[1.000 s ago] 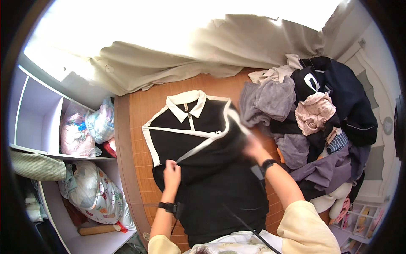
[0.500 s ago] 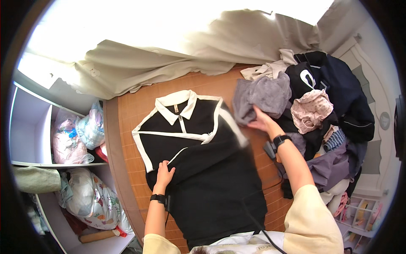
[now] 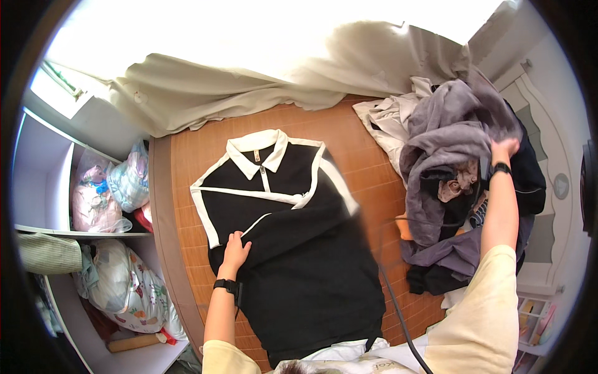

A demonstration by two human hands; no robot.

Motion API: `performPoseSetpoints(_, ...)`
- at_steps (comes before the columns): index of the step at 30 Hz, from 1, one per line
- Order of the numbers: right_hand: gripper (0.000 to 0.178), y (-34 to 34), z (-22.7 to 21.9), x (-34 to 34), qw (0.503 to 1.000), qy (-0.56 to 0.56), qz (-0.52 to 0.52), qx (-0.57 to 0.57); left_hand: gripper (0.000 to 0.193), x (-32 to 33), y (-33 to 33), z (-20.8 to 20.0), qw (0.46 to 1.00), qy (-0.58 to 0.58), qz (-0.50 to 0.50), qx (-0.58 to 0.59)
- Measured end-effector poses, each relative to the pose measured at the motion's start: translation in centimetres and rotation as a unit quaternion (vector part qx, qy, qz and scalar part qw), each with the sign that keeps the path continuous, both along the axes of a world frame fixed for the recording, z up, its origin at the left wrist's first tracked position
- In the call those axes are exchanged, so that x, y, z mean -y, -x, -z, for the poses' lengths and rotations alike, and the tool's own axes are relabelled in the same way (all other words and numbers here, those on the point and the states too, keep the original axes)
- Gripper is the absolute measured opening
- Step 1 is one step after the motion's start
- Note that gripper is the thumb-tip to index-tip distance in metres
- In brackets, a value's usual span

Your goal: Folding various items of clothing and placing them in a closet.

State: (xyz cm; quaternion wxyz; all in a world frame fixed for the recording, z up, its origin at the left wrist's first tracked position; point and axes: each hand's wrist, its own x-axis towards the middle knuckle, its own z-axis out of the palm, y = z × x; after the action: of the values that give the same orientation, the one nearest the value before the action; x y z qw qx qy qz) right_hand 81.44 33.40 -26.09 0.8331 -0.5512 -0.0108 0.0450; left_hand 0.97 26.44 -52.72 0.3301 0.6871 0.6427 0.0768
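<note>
A black long-sleeved top (image 3: 317, 280) with a white zip collar and white stripes lies front up. One of its sleeves is folded across the body. My left hand (image 3: 235, 252) rests on the end of that sleeve at the garment's left edge, fingers laid out on the cloth. Far to the right, my right hand (image 3: 506, 148) is closed on a grey plush cloth (image 3: 445, 128), which drapes over the clothes pile. The kind of grey item does not show. Beneath it a crumpled pink patterned garment (image 3: 458, 181) is partly covered.
The top lies on a brown woven mat (image 3: 205, 149). Beige curtain cloth (image 3: 249, 93) runs along the far edge. On the left, white shelves (image 3: 81, 235) hold bagged items. A black cable (image 3: 398, 311) crosses near my right arm. A white panelled board (image 3: 542, 249) stands right.
My right hand has moved right with the grey cloth, which now spreads over the pile and hides most of the pink garment. My left hand stays on the black sleeve.
</note>
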Motion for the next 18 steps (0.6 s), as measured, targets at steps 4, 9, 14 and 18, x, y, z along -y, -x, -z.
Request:
performPoseSetpoints(4,0.060,-4.2,6.5,4.1,0.989,0.130,-0.064,-0.029,0.039,0.0,0.3,0.0,1.000,0.006,0.000,-0.003)
performPoseSetpoints(9,0.072,-1.0,8.5,0.1,0.754,0.587,0.093,0.281,0.039,-0.3,-0.4,0.1,1.000,0.006,0.004,0.005)
performPoseSetpoints(14,0.070,18.3,5.1,-4.3,0.659,0.618,0.093,0.419,0.038,0.3,1.6,0.2,1.000,0.009,-0.010,0.014)
performPoseSetpoints(18,0.040,32.5,7.5,-4.1,0.610,0.274,-0.366,0.647,0.036,0.9,1.2,-0.7,0.999,0.003,-0.040,0.003)
